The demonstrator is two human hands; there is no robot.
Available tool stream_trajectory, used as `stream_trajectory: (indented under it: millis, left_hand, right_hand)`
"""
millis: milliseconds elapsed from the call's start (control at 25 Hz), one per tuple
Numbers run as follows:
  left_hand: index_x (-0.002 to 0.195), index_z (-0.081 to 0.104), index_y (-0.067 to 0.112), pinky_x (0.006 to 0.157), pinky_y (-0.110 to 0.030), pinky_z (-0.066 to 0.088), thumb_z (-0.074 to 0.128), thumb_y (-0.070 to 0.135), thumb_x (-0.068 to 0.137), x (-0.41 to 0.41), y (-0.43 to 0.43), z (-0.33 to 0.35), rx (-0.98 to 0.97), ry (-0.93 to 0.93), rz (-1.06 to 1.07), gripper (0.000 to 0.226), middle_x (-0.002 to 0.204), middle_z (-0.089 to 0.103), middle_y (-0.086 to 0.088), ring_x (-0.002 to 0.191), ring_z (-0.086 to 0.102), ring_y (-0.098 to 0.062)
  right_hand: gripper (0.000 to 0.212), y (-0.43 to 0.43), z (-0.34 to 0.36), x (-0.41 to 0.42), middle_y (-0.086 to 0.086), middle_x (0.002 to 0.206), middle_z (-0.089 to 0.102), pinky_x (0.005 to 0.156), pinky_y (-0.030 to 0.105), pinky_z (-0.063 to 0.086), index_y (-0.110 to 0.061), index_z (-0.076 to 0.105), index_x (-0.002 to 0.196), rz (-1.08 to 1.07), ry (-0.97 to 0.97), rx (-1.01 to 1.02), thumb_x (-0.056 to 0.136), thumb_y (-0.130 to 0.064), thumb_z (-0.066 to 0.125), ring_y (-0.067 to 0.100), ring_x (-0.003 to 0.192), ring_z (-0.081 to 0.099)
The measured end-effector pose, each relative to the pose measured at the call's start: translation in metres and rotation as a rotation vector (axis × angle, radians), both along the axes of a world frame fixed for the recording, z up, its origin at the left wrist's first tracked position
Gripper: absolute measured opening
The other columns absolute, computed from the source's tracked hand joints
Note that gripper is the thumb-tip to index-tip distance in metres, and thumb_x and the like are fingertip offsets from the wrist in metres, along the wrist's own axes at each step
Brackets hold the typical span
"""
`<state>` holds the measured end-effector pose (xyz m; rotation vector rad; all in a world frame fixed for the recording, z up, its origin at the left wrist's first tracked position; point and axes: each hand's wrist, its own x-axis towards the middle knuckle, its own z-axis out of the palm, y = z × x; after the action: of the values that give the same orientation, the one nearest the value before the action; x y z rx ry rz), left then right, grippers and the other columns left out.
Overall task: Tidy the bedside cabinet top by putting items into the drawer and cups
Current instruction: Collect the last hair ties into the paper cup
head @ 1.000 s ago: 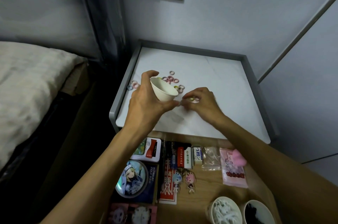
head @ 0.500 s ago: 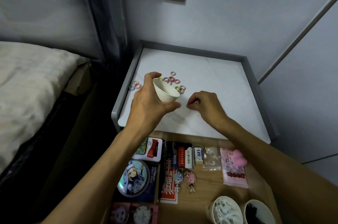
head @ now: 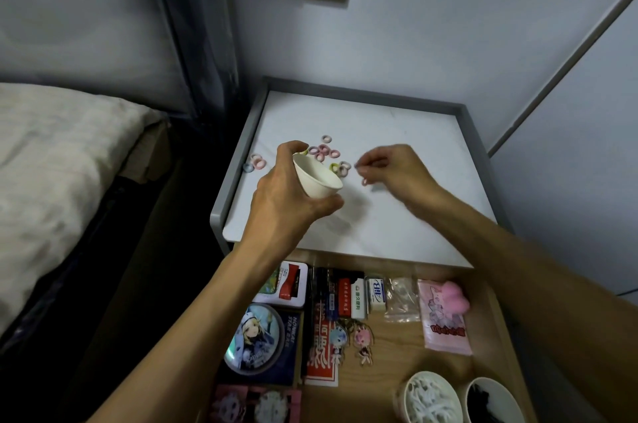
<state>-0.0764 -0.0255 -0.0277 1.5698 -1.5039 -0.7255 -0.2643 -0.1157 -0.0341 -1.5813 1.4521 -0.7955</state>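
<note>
Clamped round a smooth white cup (head: 317,179), my left grip (head: 286,194) holds it tilted above the bench (head: 397,132), with the thumb against the lower wall and the fingers hooked over the far side. The cup's round mouth is turned up and to the right.

My right grip (head: 397,170) hangs just right of the cup, thumb and forefinger drawn together. Blur keeps me from telling whether they pinch anything. One pink tie (head: 365,182) shows just under those fingertips; I cannot tell if it lies on the slab.

More ties (head: 324,151), small soft loops, mostly pink with a yellow-green one, sit clustered on the bench just behind the cup. A few others (head: 257,161), pink and pale blue, lie near the left rim.

The bench is a glossy white slab with faint veins, framed left, back and right by a raised grey rim.

Below its front edge the drawer (head: 390,353) stands open on a pale wood floor. It holds a flat tin (head: 286,284), a round badge (head: 255,339), small boxes, two charm figures and a pink packet (head: 445,319). At its near right are two more round cups, one (head: 429,398) full of something white, the other (head: 490,402) of something black.
</note>
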Motion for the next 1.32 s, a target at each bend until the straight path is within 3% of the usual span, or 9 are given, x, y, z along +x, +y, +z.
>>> stream_trajectory:
  millis: [120,280,360,440,560,720,920,1160,1320]
  left_hand:
    - [0.136,0.035,0.029,0.066,-0.014,0.045,0.090,0.031,0.064,-0.002,-0.003,-0.002,0.002,0.040,0.004,0.091,0.107,0.055,0.009,0.090,0.058,-0.014]
    - [0.138,0.034,0.028,0.075,-0.018,0.053,0.091,0.027,0.063,-0.007,-0.003,0.000,-0.013,0.092,-0.014,0.094,0.107,0.061,0.011,0.093,0.064,-0.009]
    - [0.135,0.037,0.026,0.078,-0.027,0.056,0.091,0.025,0.062,-0.003,-0.004,0.001,-0.030,0.119,0.010,0.092,0.106,0.062,0.010,0.094,0.065,-0.012]
    - [0.134,0.038,0.027,0.072,-0.023,0.052,0.091,0.027,0.062,0.001,-0.003,0.003,-0.020,0.113,0.046,0.089,0.105,0.057,0.010,0.093,0.060,-0.014]
    - [0.138,0.036,0.028,0.073,-0.023,0.047,0.091,0.029,0.061,0.005,-0.002,0.005,-0.005,0.091,0.067,0.094,0.111,0.050,0.009,0.097,0.054,-0.014]
    - [0.137,0.038,0.028,0.085,-0.039,0.054,0.091,0.028,0.059,0.012,-0.003,0.005,-0.015,0.136,0.093,0.094,0.108,0.051,0.010,0.102,0.056,-0.018]
    - [0.137,0.039,0.027,0.086,-0.036,0.054,0.091,0.025,0.062,0.026,-0.003,0.006,-0.026,0.146,0.133,0.091,0.108,0.051,0.009,0.102,0.056,-0.017]
    - [0.138,0.038,0.028,0.065,-0.010,0.046,0.091,0.026,0.062,0.041,-0.005,0.007,-0.024,0.142,0.155,0.092,0.111,0.050,0.010,0.089,0.055,-0.006]
    - [0.138,0.038,0.027,0.064,-0.009,0.044,0.091,0.027,0.062,0.047,-0.003,0.006,-0.024,0.113,0.145,0.092,0.110,0.050,0.010,0.092,0.054,-0.010]
  right_hand:
    - [0.010,0.008,0.044,0.021,0.006,0.083,0.074,0.077,0.031,0.056,-0.005,0.072,0.089,0.258,-0.098,-0.058,0.081,0.001,0.072,0.021,0.076,0.069]
    - [0.019,0.022,0.062,0.048,-0.009,0.093,0.075,0.082,0.021,0.053,-0.020,0.078,0.098,0.581,0.326,-0.235,0.083,-0.009,0.070,0.002,0.088,0.068]
    - [0.019,0.021,0.067,0.051,-0.004,0.095,0.075,0.081,0.022,0.055,-0.017,0.076,0.102,0.544,0.217,-0.220,0.087,-0.009,0.068,0.003,0.085,0.069]
    - [0.017,0.014,0.070,0.046,0.005,0.097,0.075,0.078,0.024,0.057,-0.008,0.075,0.102,0.446,0.013,-0.168,0.090,-0.004,0.064,0.007,0.083,0.071]
    - [0.018,0.000,0.063,0.040,0.010,0.100,0.074,0.086,0.039,0.058,-0.007,0.073,0.102,0.352,-0.104,-0.110,0.093,0.000,0.059,0.023,0.091,0.072]
    - [0.014,-0.022,0.043,0.035,0.009,0.093,0.073,0.072,0.027,0.057,-0.002,0.071,0.098,0.218,-0.158,-0.063,0.087,0.004,0.064,0.020,0.084,0.071]
    - [0.023,-0.048,-0.012,0.026,-0.001,0.096,0.068,0.074,0.021,0.040,-0.019,0.074,0.102,0.126,0.482,-0.087,0.080,-0.025,0.077,0.011,0.088,0.060]
    - [0.009,-0.042,-0.035,0.037,-0.002,0.087,0.066,0.068,0.017,0.044,-0.014,0.075,0.090,0.188,0.524,-0.234,0.082,-0.014,0.074,0.011,0.081,0.059]
    - [0.012,-0.044,-0.039,0.042,0.009,0.090,0.068,0.073,0.036,0.054,-0.011,0.070,0.089,0.273,0.770,-0.267,0.086,-0.007,0.060,0.025,0.080,0.064]
